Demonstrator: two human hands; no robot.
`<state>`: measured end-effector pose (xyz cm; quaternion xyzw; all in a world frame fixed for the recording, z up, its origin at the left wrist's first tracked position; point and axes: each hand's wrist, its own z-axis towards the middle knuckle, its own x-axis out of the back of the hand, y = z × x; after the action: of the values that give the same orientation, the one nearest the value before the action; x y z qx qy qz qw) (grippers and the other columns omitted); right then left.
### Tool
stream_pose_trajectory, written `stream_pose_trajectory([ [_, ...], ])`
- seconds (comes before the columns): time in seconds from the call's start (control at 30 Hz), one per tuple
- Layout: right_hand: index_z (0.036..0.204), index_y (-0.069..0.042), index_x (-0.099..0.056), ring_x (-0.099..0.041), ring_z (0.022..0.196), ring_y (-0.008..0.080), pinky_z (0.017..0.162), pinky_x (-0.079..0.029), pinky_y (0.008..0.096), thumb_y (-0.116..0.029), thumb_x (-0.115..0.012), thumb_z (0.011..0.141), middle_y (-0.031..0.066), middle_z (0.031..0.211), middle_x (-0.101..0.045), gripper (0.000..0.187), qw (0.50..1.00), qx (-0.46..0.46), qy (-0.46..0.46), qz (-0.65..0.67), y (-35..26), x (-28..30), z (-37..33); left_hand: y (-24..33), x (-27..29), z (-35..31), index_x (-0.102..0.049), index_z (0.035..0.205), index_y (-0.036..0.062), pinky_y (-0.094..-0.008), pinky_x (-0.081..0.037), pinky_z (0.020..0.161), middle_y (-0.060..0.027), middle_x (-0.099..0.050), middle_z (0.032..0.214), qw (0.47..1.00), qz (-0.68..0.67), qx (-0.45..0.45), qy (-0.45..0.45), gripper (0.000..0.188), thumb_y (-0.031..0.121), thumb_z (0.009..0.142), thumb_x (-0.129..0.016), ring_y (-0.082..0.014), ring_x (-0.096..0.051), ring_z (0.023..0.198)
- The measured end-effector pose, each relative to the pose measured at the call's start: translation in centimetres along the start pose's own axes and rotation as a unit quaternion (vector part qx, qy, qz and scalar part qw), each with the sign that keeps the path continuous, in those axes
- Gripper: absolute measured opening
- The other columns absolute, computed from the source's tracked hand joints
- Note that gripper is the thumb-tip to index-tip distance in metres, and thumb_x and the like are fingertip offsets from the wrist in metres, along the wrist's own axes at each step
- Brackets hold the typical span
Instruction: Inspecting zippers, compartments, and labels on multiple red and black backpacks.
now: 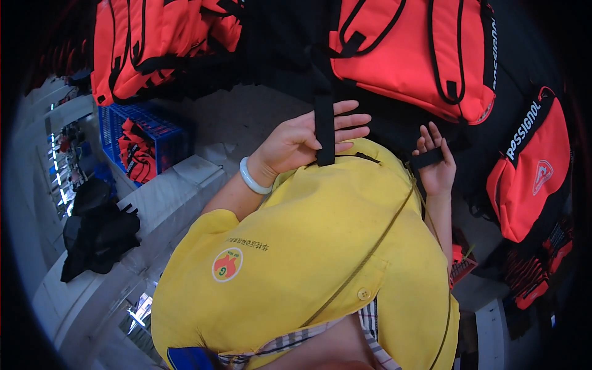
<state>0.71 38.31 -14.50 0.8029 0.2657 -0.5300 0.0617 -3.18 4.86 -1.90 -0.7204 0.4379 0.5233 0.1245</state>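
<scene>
A: Where do we find the left hand?
B: We locate the left hand (302, 139) in front of the yellow shirt (327, 216), palm up, fingers straight and spread. A pale bracelet (250, 177) encircles its wrist.

A: What is the state of its grip?
B: We see a black strap (324, 117) running vertically across the fingers, with the thumb beside it. We cannot tell whether the thumb presses on it.

A: And the right hand?
B: We find the right hand (436, 168) near the shirt's other side, fingers partly bent. A short black band (427, 158) crosses it below the fingertips; we cannot tell how firmly it is held.

A: Which items surround the hands?
B: We note a red bag (394, 58) beyond them, more red bags (166, 37) at upper left, and a red pouch (530, 172) at far right. A blue crate (173, 150) at left contains red pieces (137, 151).
</scene>
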Motion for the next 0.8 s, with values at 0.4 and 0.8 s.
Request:
stream_pose_trajectory([
  [0.4, 0.140, -0.006, -0.041, -0.058, 0.110, 0.0213, 0.091, -0.046, 0.0385, -0.031, -0.042, 0.101, 0.0136, 0.135, -0.053, 0.047, 0.994, 0.006, 0.100, -0.042, -0.3, 1.4, -1.9, 0.6, -0.9, 0.4, -0.019, 0.150, -0.0016, -0.0347, -0.041, 0.099, -0.0192, -0.046, 0.132, 0.999, 0.012, -0.004, 0.032, 0.078, -0.001, 0.077, -0.047, -0.0265, -0.049, 0.113],
  [0.8, 0.122, 0.003, -0.056, -0.065, 0.081, 0.0245, 0.075, -0.050, 0.0356, -0.037, -0.072, 0.082, 0.0122, 0.085, -0.067, 0.059, 0.548, -0.049, 0.374, -0.747, -2.7, 14.0, -13.9, 3.6, 16.1, -10.4, -0.057, 0.127, 0.0000, -0.0352, -0.049, 0.083, -0.0172, -0.065, 0.097, 0.435, 0.840, 0.143, 0.290, 0.059, 0.049, 0.098, -0.042, -0.0285, -0.064, 0.093],
])
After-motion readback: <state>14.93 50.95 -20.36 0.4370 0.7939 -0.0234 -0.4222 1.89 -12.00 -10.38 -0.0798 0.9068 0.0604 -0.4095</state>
